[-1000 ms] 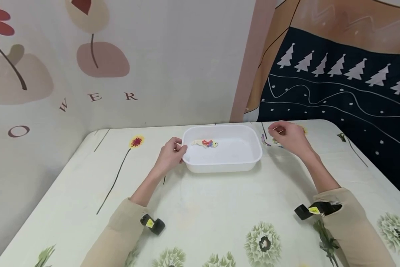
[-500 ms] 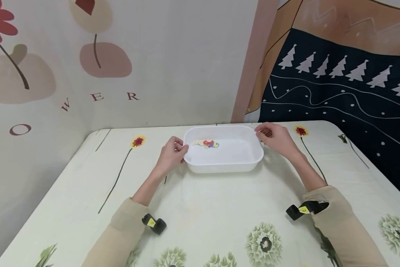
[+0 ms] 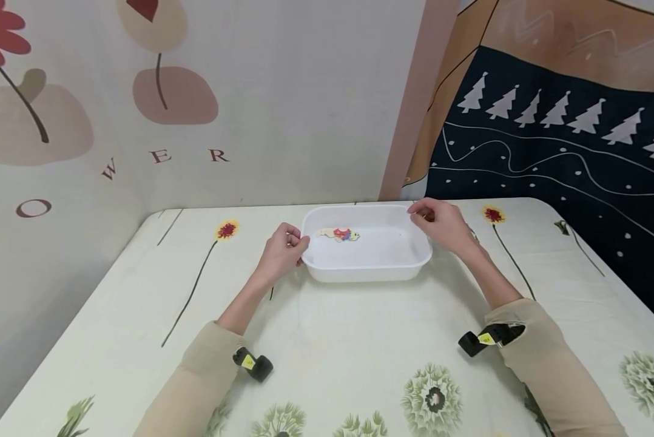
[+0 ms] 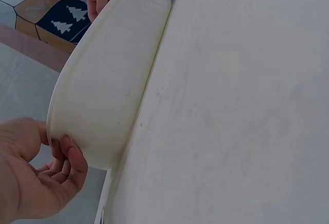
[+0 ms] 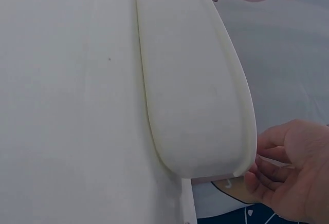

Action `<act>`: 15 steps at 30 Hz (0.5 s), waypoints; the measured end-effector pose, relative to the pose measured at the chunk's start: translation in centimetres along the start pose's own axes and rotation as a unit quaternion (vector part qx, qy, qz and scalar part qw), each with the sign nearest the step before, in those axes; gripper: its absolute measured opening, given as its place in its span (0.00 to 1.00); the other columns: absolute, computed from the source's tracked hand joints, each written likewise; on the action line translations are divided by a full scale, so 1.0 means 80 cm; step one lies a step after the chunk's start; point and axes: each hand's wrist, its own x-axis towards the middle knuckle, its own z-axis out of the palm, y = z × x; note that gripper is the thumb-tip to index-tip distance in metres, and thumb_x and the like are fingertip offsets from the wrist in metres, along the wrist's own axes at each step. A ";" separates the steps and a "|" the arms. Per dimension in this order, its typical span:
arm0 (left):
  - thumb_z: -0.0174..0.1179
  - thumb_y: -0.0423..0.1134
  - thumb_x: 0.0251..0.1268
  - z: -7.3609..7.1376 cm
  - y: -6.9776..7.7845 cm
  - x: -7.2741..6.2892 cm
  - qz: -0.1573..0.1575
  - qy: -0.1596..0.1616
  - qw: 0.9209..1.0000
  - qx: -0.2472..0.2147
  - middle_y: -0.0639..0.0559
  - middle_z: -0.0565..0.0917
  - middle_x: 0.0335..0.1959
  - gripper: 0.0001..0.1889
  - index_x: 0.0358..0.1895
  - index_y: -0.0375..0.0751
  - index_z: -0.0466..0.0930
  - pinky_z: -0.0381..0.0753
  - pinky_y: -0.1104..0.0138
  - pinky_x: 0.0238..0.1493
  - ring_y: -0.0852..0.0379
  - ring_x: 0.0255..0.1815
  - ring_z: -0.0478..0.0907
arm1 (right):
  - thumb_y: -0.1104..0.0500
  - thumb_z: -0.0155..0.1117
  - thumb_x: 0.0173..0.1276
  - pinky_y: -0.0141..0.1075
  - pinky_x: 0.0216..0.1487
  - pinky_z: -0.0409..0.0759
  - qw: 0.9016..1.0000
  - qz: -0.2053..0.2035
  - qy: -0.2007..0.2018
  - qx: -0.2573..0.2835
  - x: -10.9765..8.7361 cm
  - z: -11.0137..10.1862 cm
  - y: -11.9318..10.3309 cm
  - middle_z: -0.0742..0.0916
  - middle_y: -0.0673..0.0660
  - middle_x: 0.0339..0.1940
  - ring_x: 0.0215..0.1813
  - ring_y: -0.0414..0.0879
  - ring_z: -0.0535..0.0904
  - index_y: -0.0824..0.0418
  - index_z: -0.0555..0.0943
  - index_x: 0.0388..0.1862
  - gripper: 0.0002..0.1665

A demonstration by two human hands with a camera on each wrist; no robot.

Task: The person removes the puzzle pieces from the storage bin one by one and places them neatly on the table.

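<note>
A white plastic tub (image 3: 368, 274) stands near the back of the cloth-covered table. Inside it, toward the left, lies a small flat cutout (image 3: 339, 234) in cream, red, blue and yellow. My left hand (image 3: 279, 254) grips the tub's left rim; in the left wrist view its fingers curl against the outer wall. At the far right corner, my right hand (image 3: 441, 226) pinches the rim between thumb and fingers, also seen in the right wrist view, where the tub's side wall (image 5: 193, 80) fills the middle.
The pale tablecloth (image 3: 327, 346) carries printed flowers. Behind the table hang a light curtain (image 3: 305, 121) with flower shapes and a dark cloth (image 3: 551, 145) with white trees. Black wrist cameras sit on both sleeves.
My right hand has moved left from above small coloured pieces beside the tub to the tub's far right rim. Those pieces are now hidden behind it. The left hand keeps its hold.
</note>
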 end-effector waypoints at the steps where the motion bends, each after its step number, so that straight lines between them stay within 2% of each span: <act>1: 0.55 0.39 0.77 0.000 0.000 0.000 -0.002 0.000 1.000 -0.001 0.44 0.76 0.36 0.14 0.54 0.35 0.67 0.77 0.69 0.31 0.53 0.29 0.76 | 0.63 0.58 0.76 0.34 0.43 0.76 1.000 -0.003 -0.001 0.004 0.002 0.002 -0.002 0.85 0.65 0.45 0.44 0.56 0.78 0.68 0.81 0.53 0.12; 15: 0.56 0.38 0.76 0.000 0.001 0.001 -0.004 -0.005 1.000 -0.009 0.45 0.75 0.34 0.13 0.53 0.35 0.66 0.76 0.69 0.31 0.53 0.29 0.76 | 0.64 0.59 0.75 0.36 0.43 0.77 0.998 -0.023 -0.041 0.036 0.031 0.043 -0.025 0.85 0.64 0.45 0.43 0.55 0.77 0.69 0.81 0.54 0.13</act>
